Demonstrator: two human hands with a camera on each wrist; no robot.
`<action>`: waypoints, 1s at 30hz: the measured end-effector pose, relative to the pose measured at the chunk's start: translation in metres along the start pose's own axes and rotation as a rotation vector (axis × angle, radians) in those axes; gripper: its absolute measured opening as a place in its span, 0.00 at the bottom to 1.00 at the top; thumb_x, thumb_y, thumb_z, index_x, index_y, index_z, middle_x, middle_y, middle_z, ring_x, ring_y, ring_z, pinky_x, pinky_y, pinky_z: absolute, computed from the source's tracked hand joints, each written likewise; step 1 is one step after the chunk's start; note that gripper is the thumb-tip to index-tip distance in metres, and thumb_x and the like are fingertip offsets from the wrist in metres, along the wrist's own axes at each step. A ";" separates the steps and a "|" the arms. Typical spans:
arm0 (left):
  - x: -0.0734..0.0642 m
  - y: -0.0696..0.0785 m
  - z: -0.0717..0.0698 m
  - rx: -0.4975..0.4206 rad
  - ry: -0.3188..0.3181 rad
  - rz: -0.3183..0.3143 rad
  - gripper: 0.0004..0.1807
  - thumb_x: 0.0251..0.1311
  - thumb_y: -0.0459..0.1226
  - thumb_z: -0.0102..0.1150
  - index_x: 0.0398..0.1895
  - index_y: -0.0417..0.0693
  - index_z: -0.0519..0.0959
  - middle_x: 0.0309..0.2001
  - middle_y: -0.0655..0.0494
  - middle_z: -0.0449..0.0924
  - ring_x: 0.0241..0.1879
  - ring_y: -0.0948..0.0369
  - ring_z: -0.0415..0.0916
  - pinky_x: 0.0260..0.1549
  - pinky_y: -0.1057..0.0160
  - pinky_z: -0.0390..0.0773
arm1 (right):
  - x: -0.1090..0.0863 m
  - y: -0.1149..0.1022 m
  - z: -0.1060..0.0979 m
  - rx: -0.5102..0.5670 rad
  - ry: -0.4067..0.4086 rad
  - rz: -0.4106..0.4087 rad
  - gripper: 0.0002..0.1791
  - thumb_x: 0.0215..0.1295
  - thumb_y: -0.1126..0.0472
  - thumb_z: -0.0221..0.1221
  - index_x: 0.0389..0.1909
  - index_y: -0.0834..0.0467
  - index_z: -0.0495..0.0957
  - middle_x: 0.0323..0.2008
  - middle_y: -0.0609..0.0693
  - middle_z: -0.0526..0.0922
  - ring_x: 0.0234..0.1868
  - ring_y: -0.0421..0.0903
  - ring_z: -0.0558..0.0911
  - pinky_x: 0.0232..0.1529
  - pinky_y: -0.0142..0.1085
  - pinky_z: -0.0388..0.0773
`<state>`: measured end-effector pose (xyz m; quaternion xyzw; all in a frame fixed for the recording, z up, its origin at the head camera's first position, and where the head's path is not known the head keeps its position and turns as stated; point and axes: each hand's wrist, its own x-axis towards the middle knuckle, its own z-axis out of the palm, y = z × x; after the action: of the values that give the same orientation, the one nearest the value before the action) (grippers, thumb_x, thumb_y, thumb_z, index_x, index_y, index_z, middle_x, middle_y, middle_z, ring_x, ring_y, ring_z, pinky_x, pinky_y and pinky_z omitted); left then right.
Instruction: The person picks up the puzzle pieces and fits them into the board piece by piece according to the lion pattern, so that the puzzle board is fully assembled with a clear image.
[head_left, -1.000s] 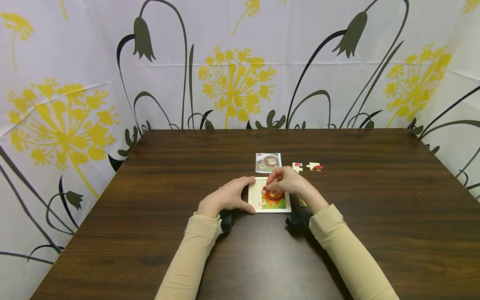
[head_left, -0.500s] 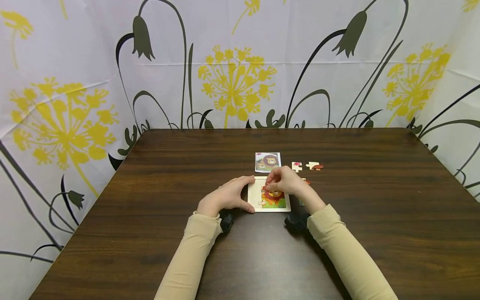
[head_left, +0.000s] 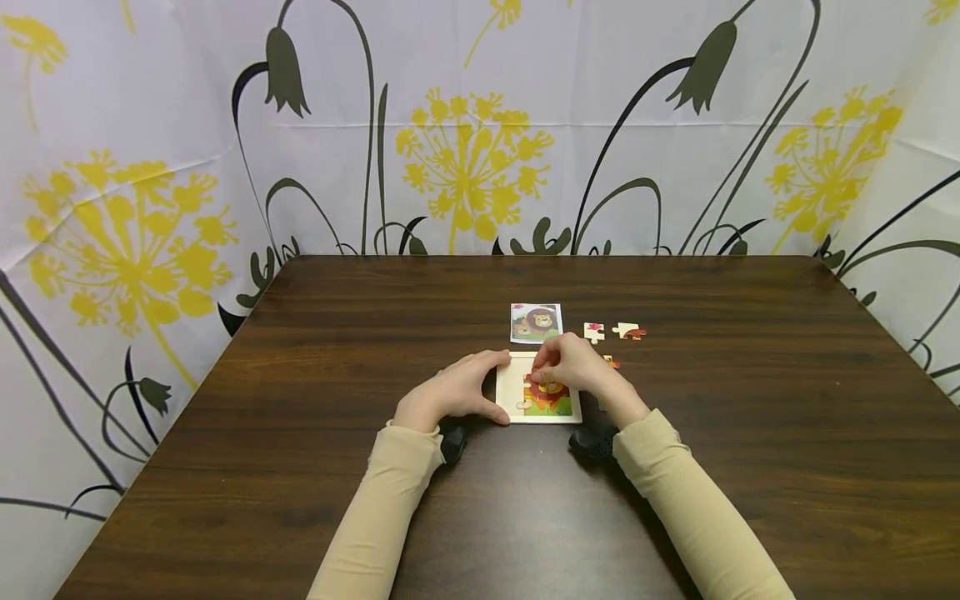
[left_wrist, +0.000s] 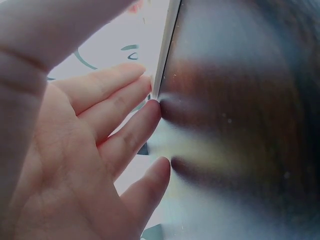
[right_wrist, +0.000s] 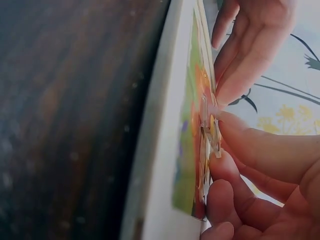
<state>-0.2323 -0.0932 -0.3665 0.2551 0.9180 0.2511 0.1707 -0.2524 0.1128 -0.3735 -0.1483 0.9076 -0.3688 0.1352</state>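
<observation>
A pale puzzle tray (head_left: 512,387) lies on the table, with lion puzzle pieces (head_left: 551,407) laid in its right part and its left strip bare. My left hand (head_left: 453,393) is at the tray's left side, thumb near the lower corner and index finger near the upper one. In the left wrist view, the nearly straight fingers (left_wrist: 131,131) touch the tray's edge. Over the laid pieces, my right hand (head_left: 576,365) pinches a puzzle piece (right_wrist: 215,137) between thumb and fingertips. That piece shows tilted up from the others in the right wrist view; the hand mostly hides it from above.
Behind the tray lies a lion picture card (head_left: 536,324). To its right are two loose pieces (head_left: 594,332) (head_left: 630,332), and another piece (head_left: 612,362) shows partly behind the right hand. A patterned curtain (head_left: 480,125) hangs beyond the dark wooden table (head_left: 750,375).
The right hand has shifted very slightly over the tray, still pinching the piece. The left hand and the tray stay in place.
</observation>
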 end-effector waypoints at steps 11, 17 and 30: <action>0.001 -0.002 0.000 0.014 -0.007 -0.010 0.49 0.41 0.46 0.75 0.67 0.42 0.62 0.68 0.47 0.63 0.68 0.53 0.60 0.67 0.54 0.61 | -0.002 -0.006 0.000 -0.043 -0.006 0.007 0.09 0.53 0.61 0.68 0.28 0.62 0.79 0.23 0.50 0.80 0.24 0.42 0.73 0.25 0.29 0.70; 0.001 -0.001 -0.001 0.012 -0.009 -0.016 0.48 0.42 0.46 0.75 0.68 0.43 0.62 0.68 0.47 0.63 0.68 0.53 0.60 0.66 0.53 0.62 | -0.004 -0.008 0.000 -0.069 0.003 0.010 0.09 0.53 0.61 0.67 0.28 0.62 0.79 0.23 0.50 0.79 0.25 0.42 0.73 0.27 0.29 0.70; 0.001 -0.001 0.000 0.025 -0.006 -0.012 0.49 0.41 0.47 0.75 0.68 0.43 0.62 0.68 0.47 0.63 0.68 0.53 0.60 0.65 0.51 0.62 | -0.004 -0.012 0.001 -0.085 0.008 0.037 0.08 0.53 0.63 0.68 0.26 0.61 0.78 0.24 0.51 0.80 0.25 0.41 0.74 0.26 0.28 0.70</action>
<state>-0.2339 -0.0934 -0.3671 0.2525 0.9221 0.2379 0.1716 -0.2466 0.1053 -0.3655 -0.1357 0.9255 -0.3280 0.1321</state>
